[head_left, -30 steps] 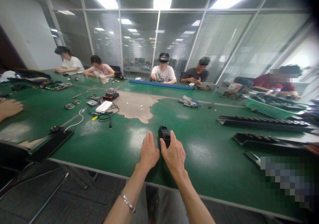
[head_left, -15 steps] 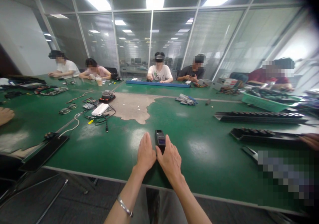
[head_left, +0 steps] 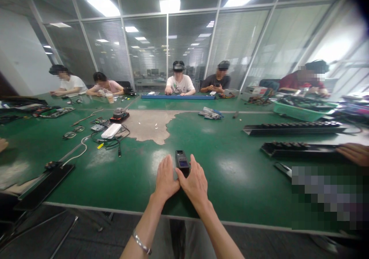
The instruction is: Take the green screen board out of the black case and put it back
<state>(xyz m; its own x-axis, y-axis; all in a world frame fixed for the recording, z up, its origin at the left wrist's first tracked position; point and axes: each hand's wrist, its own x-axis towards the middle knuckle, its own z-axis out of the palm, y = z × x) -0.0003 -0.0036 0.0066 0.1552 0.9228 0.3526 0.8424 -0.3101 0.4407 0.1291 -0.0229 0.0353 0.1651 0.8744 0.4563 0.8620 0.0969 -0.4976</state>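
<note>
A small black handheld device [head_left: 182, 160] with a little screen and buttons lies on the green table [head_left: 225, 197], in front of me. My left hand [head_left: 166, 179] stands on its left side, fingers stretched out and held together, with a gap to the device. On the other side is my right hand [head_left: 195, 180], its fingers extended and its thumb spread towards the lower end of the device. The thumbs come close together just below it; whether the right thumb touches the device I cannot tell. Neither hand grips anything.
Black metal strips [head_left: 294, 128] and a co-worker's hand [head_left: 353, 151] are at the right, near a green basket [head_left: 302, 111]. Left of centre lie a white box [head_left: 111, 130], cables and glasses [head_left: 73, 132]. Gloves [head_left: 210, 113] lie farther back. Several people sit across the table.
The view has swung slightly to the right. My right thumb has spread farther from its fingers, across the device's lower end. The device still lies between my hands.
</note>
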